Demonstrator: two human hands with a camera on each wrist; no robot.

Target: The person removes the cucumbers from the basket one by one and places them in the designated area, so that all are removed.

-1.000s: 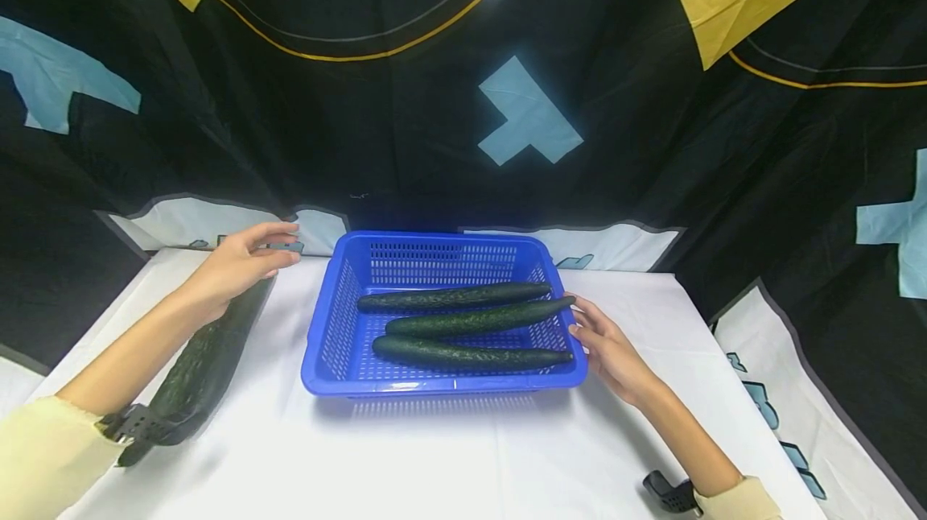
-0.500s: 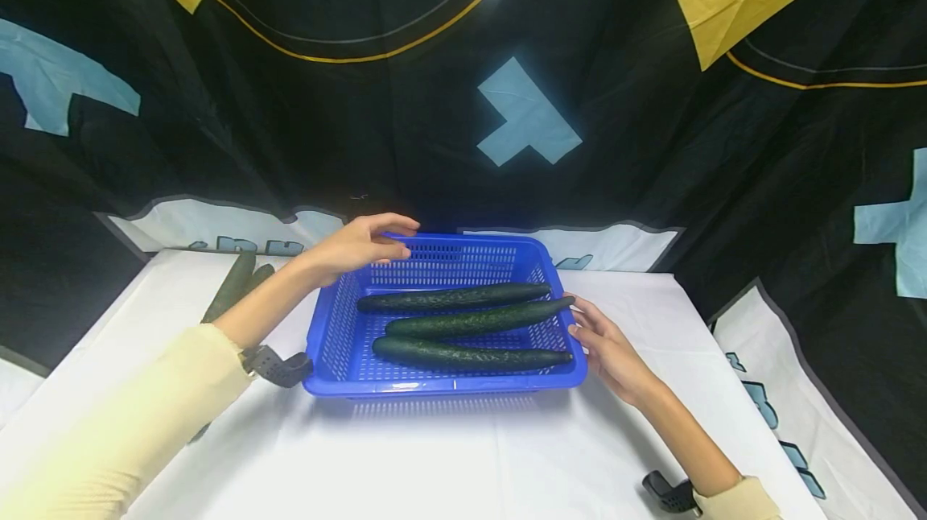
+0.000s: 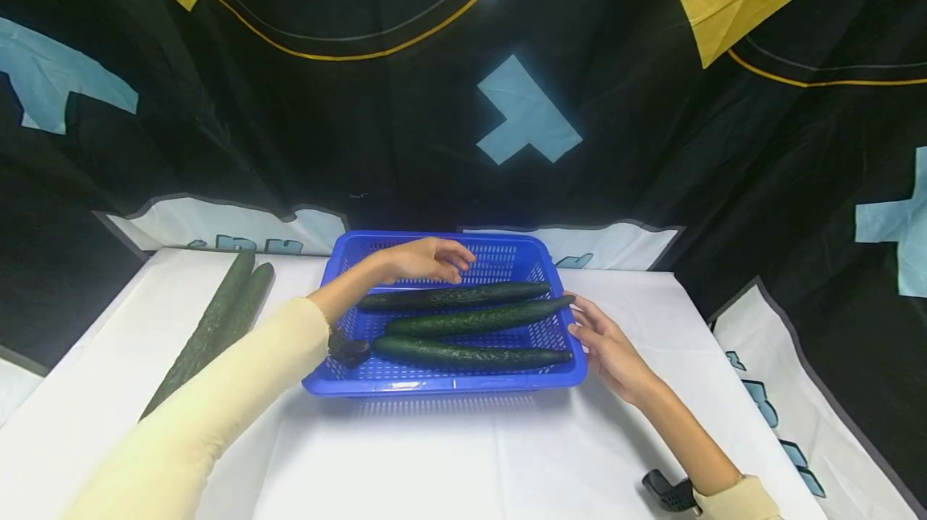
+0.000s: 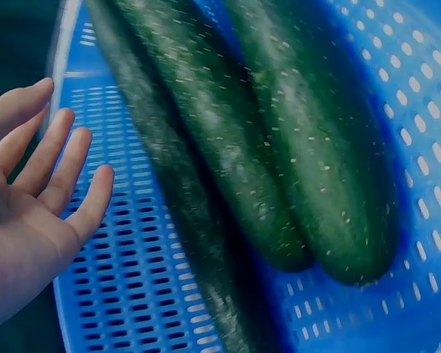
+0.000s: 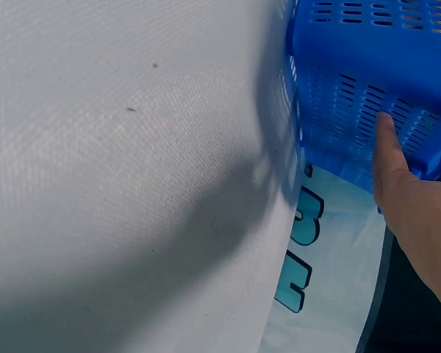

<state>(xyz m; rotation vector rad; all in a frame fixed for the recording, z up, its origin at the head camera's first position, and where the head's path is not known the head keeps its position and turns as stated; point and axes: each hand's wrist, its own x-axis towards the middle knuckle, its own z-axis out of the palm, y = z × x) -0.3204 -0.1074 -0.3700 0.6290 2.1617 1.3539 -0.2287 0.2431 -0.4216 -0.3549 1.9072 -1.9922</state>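
Note:
A blue plastic basket [image 3: 449, 385] stands on the white table with three cucumbers lying lengthwise in it: a back one [image 3: 463, 295], a middle one [image 3: 478, 318] and a front one [image 3: 471, 355]. Over the basket's back left part hovers my left hand [image 3: 423, 260], fingers loosely bent and nothing in them. The left wrist view shows that hand [image 4: 40, 191] apart from the cucumbers [image 4: 220, 140]. At the basket's right end my right hand [image 3: 611, 347] holds the rim, a finger [image 5: 388, 151] against the outer wall and the thumb at the edge.
Two more cucumbers [image 3: 210, 327] lie side by side on the table [image 3: 405, 456] left of the basket, partly hidden by the left sleeve [image 3: 217, 407]. A black cloth backdrop [image 3: 326, 142] hangs behind the table.
My left hand has moved right, from above the cucumbers on the left of the table to over the basket. The right hand and the basket have stayed put.

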